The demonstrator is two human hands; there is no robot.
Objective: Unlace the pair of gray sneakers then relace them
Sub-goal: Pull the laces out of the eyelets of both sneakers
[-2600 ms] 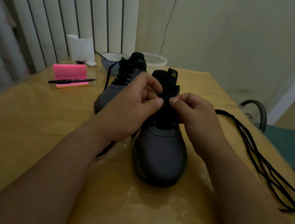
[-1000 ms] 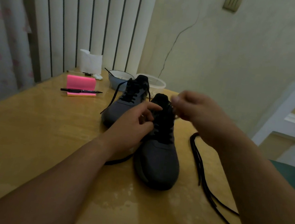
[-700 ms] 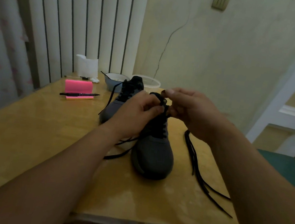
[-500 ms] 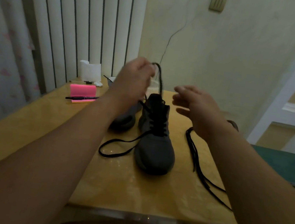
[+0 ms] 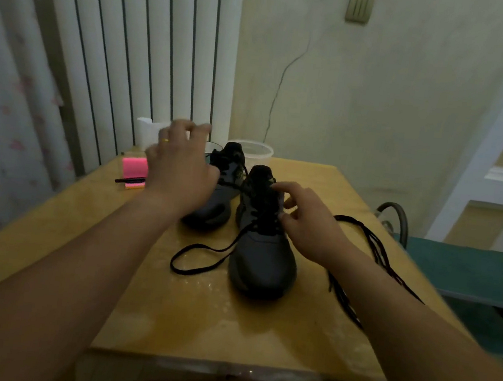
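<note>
Hands both released: left hand [image 5: 179,172] raised, right hand [image 5: 309,226] nearer, touching tongue of near sneaker [image 5: 263,255]; slack lace [image 5: 197,258] left of toe.

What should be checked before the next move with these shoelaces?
1. Near sneaker stands flat on the table: ok.
2. Right hand rests on its lacing: ok; whether it pinches a lace: cannot tell.
3. Left hand free: ok, raised and apparently empty.
4. Lace loop left of the near sneaker lies unknotted: ok.
5. Loose lace lies at the right: ok.
6. Far sneaker fully laced: cannot tell, the left hand covers it.
</note>
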